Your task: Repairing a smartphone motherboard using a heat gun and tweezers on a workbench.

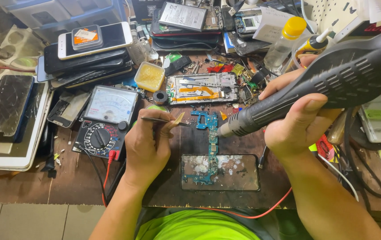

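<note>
My right hand grips a black hot-air gun, its metal nozzle pointing left and down at a blue phone circuit board. The board lies lengthwise, its lower end resting on a dark glass panel. My left hand holds thin tweezers, whose tips carry a small yellowish flat piece just left of the board's top. An opened phone frame with an orange flex cable lies behind the board.
An analog multimeter with red and black leads sits at my left. Stacked phones and a white tablet fill the left side. A tub of yellow flux, a yellow-capped bottle and several loose parts crowd the back.
</note>
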